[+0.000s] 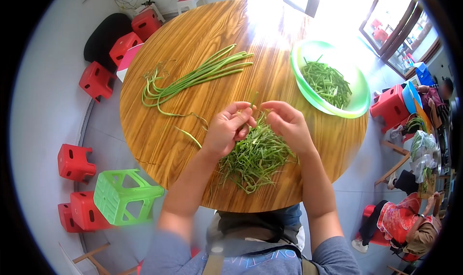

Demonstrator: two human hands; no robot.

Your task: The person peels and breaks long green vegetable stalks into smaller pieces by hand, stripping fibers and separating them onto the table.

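My left hand (pixel 230 128) is closed in a pinch on a garlic scape (pixel 188 137). Its short green end pokes up past the fingertips and its pale tail trails out to the left of the wrist. Just across from it, my right hand (pixel 288 124) has curled fingers, with a gap between thumb and forefinger and nothing visible in it. Beneath both hands lies a heap of thin green trimmings (pixel 255 159), partly covered by them. Farther off on the left lies a bunch of long whole garlic scapes (pixel 202 75). A green basin (pixel 300 84) on the right holds cut scape pieces (pixel 328 84).
The round wooden table (pixel 164 125) carries all of this. Red stools (pixel 76 162) and a green stool (pixel 115 198) stand at left. On the right, a seated person (pixel 405 222) in a red patterned apron is near bagged vegetables (pixel 423 147); another person is partly visible beyond.
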